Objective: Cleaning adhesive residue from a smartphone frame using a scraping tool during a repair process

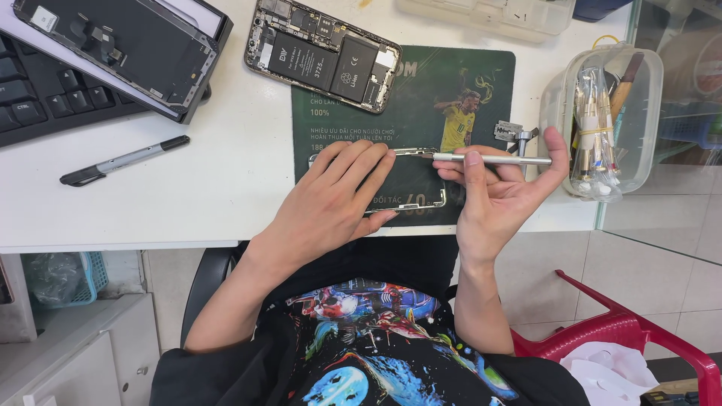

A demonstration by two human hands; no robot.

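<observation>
while left hand [331, 199] pins frame [421, 204] — right hand [496, 197] grips, seemingly, scalpel [489, 159].

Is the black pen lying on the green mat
No, the black pen lies on the bare white desk, left of the green mat and clear of its edge.

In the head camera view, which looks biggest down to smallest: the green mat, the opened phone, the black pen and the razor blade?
1. Green mat, clearly the largest.
2. Opened phone with its insides showing.
3. Black pen: about as long as the phone but far thinner, so it covers less.
4. Razor blade, the smallest.
</observation>
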